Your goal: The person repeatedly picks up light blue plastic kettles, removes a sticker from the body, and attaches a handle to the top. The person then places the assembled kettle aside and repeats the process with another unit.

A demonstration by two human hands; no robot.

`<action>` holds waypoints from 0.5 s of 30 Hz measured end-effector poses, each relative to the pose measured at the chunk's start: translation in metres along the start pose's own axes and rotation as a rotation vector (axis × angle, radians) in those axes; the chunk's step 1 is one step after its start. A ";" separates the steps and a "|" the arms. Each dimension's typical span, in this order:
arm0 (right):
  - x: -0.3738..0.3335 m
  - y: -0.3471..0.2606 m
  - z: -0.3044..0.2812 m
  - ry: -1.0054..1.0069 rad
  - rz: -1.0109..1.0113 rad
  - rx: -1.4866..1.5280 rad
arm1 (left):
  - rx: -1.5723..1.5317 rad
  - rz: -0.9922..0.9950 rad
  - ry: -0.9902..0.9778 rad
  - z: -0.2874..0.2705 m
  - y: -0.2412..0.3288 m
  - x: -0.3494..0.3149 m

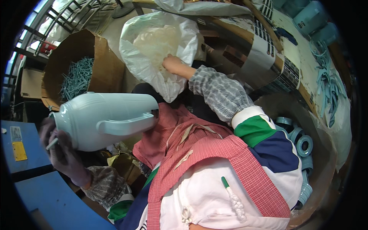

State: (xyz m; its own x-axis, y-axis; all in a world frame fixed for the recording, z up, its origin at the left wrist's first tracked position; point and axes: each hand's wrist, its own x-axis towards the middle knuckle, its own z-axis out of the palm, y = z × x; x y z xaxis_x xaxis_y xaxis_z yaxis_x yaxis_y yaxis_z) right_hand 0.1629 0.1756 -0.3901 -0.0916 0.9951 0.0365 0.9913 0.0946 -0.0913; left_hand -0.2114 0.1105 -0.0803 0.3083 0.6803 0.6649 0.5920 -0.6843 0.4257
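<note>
A light blue thermos jug (111, 115) lies on its side across my lap, its handle (124, 124) facing me. My left hand (63, 147), in a thin greyish glove, is closed round the jug's left end. A short pale blue pin (52, 143) shows at its fingers; whether it is held or part of the jug I cannot tell. My bare right hand (176, 65) reaches into a white woven bag (128, 36) of translucent whitish pieces (159, 42). Its fingers are curled at the pieces, and what they pinch is hidden.
Left of the bag stands an open cardboard box (109, 57) holding many thin blue pins (78, 76). Blue boxes (57, 199) are at the lower left. At right, a large bag (326, 153) holds blue ring-shaped parts (304, 145). A cluttered bench (283, 61) runs along the upper right.
</note>
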 end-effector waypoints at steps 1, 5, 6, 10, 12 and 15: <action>0.003 0.004 -0.002 0.057 0.062 0.158 | -0.173 -0.069 -0.067 -0.002 0.003 -0.005; -0.004 0.026 -0.036 0.201 0.302 0.707 | 0.054 0.080 -0.230 -0.014 0.004 -0.001; -0.005 0.031 -0.049 0.186 0.341 0.876 | 0.037 -0.044 -0.089 -0.009 -0.001 -0.010; -0.022 0.041 -0.064 0.186 0.350 1.368 | -0.097 -0.170 -0.274 -0.006 -0.009 0.016; -0.037 0.035 -0.078 0.179 0.336 1.476 | -0.098 -0.027 -0.027 0.007 -0.008 0.041; -0.074 0.031 -0.095 0.176 0.371 1.506 | 0.025 0.153 0.232 0.022 -0.023 0.084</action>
State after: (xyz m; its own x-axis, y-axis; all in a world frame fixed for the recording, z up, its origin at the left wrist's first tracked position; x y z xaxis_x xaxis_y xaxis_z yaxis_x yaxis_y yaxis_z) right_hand 0.2097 0.1021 -0.3014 0.2461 0.9629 -0.1110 -0.0597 -0.0993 -0.9933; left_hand -0.1826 0.1892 -0.0478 0.2187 0.4893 0.8443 0.5710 -0.7658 0.2959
